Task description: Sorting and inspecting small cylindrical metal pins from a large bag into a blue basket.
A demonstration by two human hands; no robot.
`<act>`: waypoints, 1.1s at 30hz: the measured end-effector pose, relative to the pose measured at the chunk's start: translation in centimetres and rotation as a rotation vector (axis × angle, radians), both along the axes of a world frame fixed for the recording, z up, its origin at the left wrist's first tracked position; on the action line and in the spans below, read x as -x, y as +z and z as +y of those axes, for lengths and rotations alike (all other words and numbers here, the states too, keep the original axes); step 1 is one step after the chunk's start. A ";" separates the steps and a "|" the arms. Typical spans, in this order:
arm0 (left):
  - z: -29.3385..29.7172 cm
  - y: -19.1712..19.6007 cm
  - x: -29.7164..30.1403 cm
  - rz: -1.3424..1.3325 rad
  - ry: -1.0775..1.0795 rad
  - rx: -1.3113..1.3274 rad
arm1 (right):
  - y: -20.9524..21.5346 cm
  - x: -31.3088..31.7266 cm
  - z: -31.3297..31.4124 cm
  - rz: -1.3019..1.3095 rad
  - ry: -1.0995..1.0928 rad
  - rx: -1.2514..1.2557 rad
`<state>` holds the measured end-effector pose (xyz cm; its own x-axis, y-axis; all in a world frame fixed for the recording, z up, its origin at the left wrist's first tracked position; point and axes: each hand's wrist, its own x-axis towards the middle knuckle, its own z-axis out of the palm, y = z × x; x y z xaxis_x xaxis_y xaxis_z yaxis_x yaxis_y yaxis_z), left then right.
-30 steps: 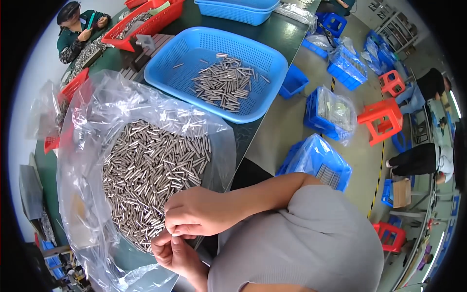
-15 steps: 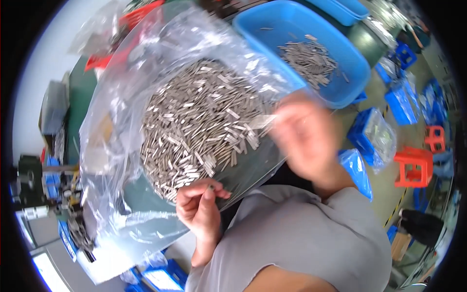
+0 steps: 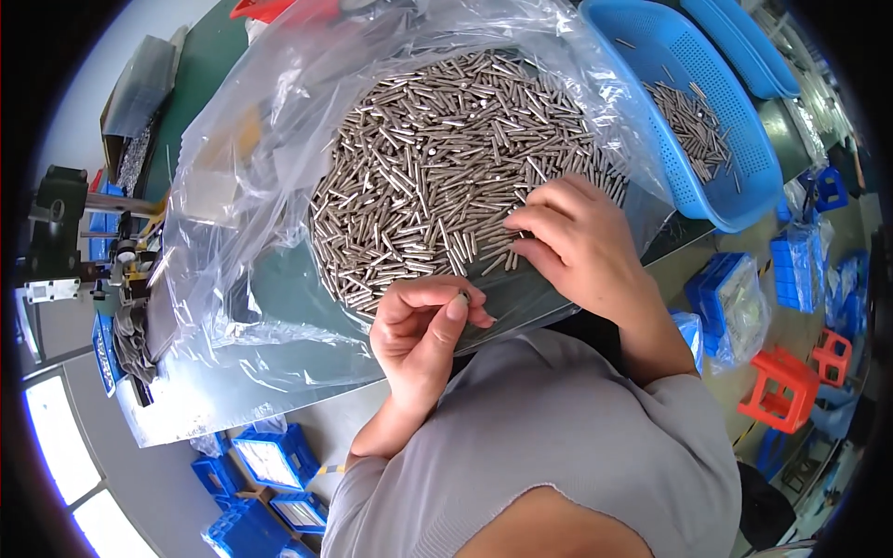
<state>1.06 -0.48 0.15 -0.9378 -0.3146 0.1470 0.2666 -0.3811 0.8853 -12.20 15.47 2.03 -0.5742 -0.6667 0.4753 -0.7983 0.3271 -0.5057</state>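
A wide heap of short grey metal pins (image 3: 419,177) lies on a clear plastic bag (image 3: 251,186) spread over the table. At the near edge of the heap, my left hand (image 3: 419,339) is closed in a pinch. The dark round end of a small metal pin (image 3: 464,295) shows between its thumb and forefinger; the rest is hidden by the fingers. My right hand (image 3: 591,251) is over the right near side of the heap. Its curled fingers and thumb are a little apart, their tips at the pins, and no held pin can be made out.
A blue perforated basket (image 3: 688,200) with some pins stands beyond the heap at the right, beside another blue basket (image 3: 744,46). A green table (image 3: 279,288) lies under the bag. Blue crates (image 3: 279,456) and red stools (image 3: 781,391) stand on the floor.
My right hand has come from beside the blue basket, where it was blurred, down to the heap's near edge. My left hand keeps its pinch. The whole view has shifted.
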 end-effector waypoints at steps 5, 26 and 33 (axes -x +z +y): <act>-0.1 0.2 -0.2 -0.005 -0.004 -0.016 | 0.0 -0.2 -0.8 0.021 0.013 -0.124; -0.4 -0.3 -0.3 0.002 -0.070 -0.081 | 0.6 -2.6 -1.6 -0.543 0.344 0.333; -0.6 -0.3 -0.3 0.007 -0.105 -0.081 | 1.4 -3.0 -2.2 -0.826 0.295 0.368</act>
<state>1.37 -1.05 -0.14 -0.9651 -0.2262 0.1321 0.2280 -0.4771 0.8488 -9.23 13.26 3.40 -0.6552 -0.7275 0.2034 -0.1677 -0.1225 -0.9782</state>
